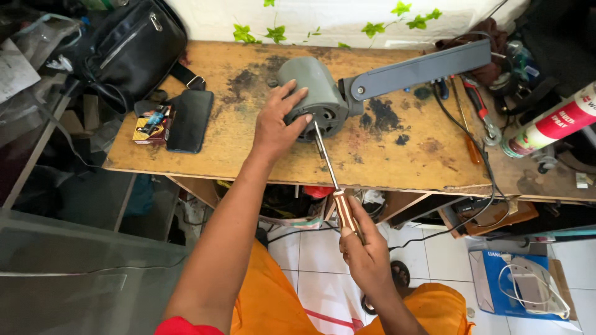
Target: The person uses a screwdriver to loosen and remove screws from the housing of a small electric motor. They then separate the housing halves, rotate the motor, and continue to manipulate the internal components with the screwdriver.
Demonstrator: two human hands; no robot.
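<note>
A grey fan motor housing (313,93) lies on its side near the middle of a stained wooden workbench (397,155), its open face turned toward the person, and one grey flat arm (422,69) runs from it toward two o'clock. The left hand (280,124) rests on the housing from the seven o'clock side, fingers spread and curved loosely over the shell and the rim of the face. One screwdriver (329,177) with a brown and white striped handle reaches from five o'clock into the face, its tip inside the opening; the right hand (366,248) is closed firmly around the handle, just off the bench edge. The bench top is bare plywood, blotched with dark oily patches, and stands against a white wall painted with green leaves (372,28). At nine o'clock from the housing lie one black phone case (189,121) and one small colourful box (152,127), touching each other, with one black bag (133,49) behind them at ten o'clock. At three o'clock are one red-handled pliers (478,105) and one spray can (549,124) lying on its side. Below the bench, the floor is white tile (323,273), with one blue carton (515,285) at five o'clock. The person wears orange trousers (273,304).
</note>
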